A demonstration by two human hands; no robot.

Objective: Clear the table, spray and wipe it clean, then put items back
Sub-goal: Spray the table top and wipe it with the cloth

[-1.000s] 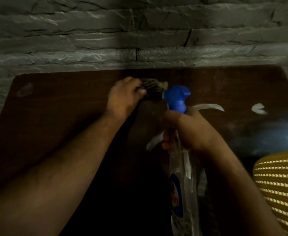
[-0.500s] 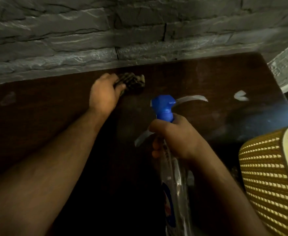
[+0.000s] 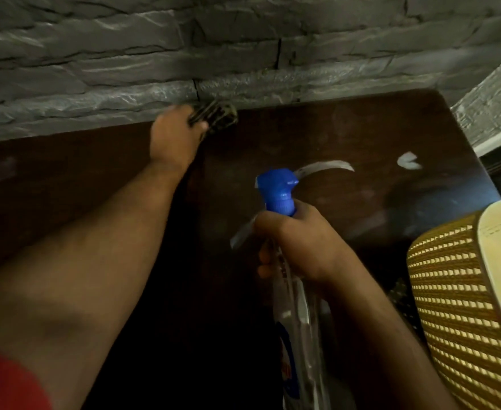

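Both hands are busy: your left hand [image 3: 174,132] bunches the soft, limp cloth [image 3: 217,117] under curled fingers at the table's [image 3: 347,134] far edge, while your right hand [image 3: 298,244] wraps the light, slippery spray bottle's [image 3: 279,190] neck.

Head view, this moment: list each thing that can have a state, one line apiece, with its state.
left hand: grips the cloth, at the table's far edge by the wall.
cloth: bunched, pressed on the table.
right hand: curled round the spray bottle's neck.
spray bottle: held above the table, tilted, nozzle pointing away from the person.
table: dark top, white marks on its right part.
basket: at the right edge, contents hidden.
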